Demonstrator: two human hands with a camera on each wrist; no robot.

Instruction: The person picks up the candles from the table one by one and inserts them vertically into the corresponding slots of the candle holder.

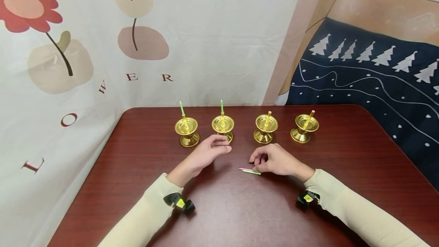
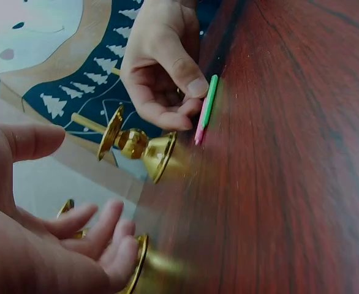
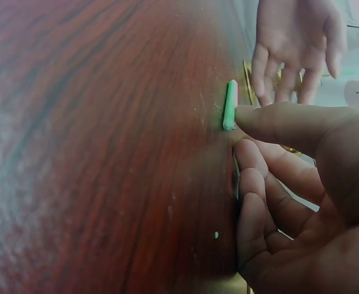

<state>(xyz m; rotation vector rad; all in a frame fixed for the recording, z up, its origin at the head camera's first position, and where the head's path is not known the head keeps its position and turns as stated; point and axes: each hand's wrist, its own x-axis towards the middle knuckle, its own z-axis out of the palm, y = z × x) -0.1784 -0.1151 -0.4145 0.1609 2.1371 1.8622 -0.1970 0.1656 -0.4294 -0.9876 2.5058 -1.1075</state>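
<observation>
A green candle (image 1: 252, 172) and a pink candle (image 3: 235, 92) lie side by side on the table. My right hand (image 1: 277, 160) is over their right end, its thumb tip right at the green one and its other fingers bent. To the left, my left hand (image 1: 210, 151) hovers with its fingers relaxed and nothing in them, overlapping the base of a brass candle holder (image 1: 223, 124) in the head view. That holder and the leftmost brass holder (image 1: 186, 126) each carry an upright thin green candle. Two more holders, a third (image 1: 266, 125) and a rightmost one (image 1: 304, 125), show only a bare golden stem.
The dark red wooden table (image 1: 137, 186) has its back edge just behind the row of holders. A pale printed cloth (image 1: 219, 41) hangs there, with a navy tree-patterned part (image 1: 356, 71) at right. A small green speck (image 3: 216, 235) lies on the wood.
</observation>
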